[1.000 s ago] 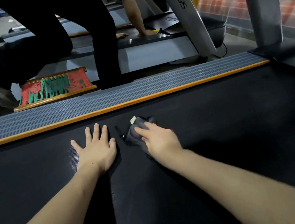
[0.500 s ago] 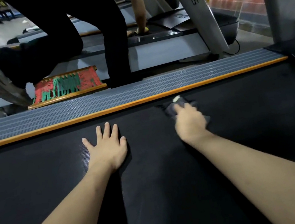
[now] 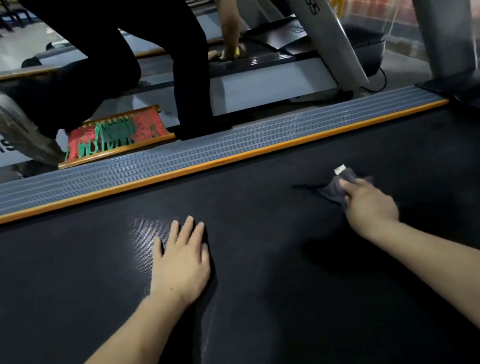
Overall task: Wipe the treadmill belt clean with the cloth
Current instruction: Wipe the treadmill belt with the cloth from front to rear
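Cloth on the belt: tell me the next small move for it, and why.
Probably sweep the cloth on toward the front end of the belt, pressed under the right hand. It sits just short of the orange-edged side rail, with bare belt beyond it on that side, while the left hand rests flat as a brace.

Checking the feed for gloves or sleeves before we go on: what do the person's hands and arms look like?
Both hands are bare: no gloves, rings or watch show on the left hand or right hand. Both forearms are uncovered as far as the frame shows, with no sleeve in view.
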{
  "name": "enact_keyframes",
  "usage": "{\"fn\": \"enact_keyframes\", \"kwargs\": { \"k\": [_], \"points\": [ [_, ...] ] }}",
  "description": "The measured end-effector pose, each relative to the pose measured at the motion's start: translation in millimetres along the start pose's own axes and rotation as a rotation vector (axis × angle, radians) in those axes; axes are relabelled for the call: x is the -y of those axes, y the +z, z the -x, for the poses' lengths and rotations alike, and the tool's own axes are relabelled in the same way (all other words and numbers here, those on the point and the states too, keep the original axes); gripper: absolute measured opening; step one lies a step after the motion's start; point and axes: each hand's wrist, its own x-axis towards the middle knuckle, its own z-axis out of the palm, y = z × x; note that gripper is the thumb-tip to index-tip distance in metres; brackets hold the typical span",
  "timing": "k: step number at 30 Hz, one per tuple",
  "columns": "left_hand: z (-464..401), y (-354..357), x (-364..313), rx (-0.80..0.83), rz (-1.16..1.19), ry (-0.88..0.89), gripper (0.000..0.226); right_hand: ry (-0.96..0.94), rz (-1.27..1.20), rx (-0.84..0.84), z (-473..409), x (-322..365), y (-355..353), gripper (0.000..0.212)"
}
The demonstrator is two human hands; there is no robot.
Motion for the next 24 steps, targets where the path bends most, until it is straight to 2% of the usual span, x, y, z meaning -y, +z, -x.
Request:
{"fn": "enact_keyframes", "kwargs": {
  "k": [2, 4, 8, 10, 13, 15, 17, 19, 22, 24],
  "points": [
    [25.8, 2.3, -7.7, 0.044, -0.015, -0.006, 0.056, 0.048, 0.021, 0.002, 7.7, 33.0, 9.9, 0.039],
    [37.2, 7.5, -11.0, 0.037, -0.024, -0.01, 0.058, 0.013, 0.03, 0.018, 26.8, 82.1, 24.8, 0.043],
    [31.6, 8.7, -11.3, 0.03, -0.019, 0.0, 0.059, -0.287, 0.008, -0.023, 84.5, 179.4, 53.4, 0.042],
    [32.0, 7.5, -10.8, 0.038, -0.031, 0.007, 0.059, -0.414, -0.072, 0.035, 92.5, 184.1, 48.0, 0.045],
    [32.3, 7.6, -9.9, 0.039, -0.017, 0.004, 0.059, -0.504, -0.126, 0.11, 80.1, 126.8, 31.2, 0.042],
    [32.4, 7.9, -10.9, 0.038, -0.013, 0.004, 0.059, -0.388, -0.063, 0.066, 58.8, 67.5, 16.9, 0.045],
    [33.0, 8.7, -11.1, 0.023, -0.015, 0.0, 0.059, -0.192, -0.021, 0.035, 42.4, 12.9, -0.3, 0.047],
    [32.4, 8.1, -11.1, 0.023, -0.021, 0.005, 0.059, -0.021, 0.02, 0.025, 35.2, -16.4, -15.3, 0.049],
    [32.3, 8.2, -10.4, 0.03, -0.02, 0.015, 0.059, 0.143, 0.062, 0.002, 36.3, 1.3, -10.7, 0.052],
    [31.8, 9.1, -9.2, 0.031, -0.022, 0.011, 0.059, 0.138, 0.033, -0.022, 48.0, 37.4, 3.0, 0.044]
  ]
}}
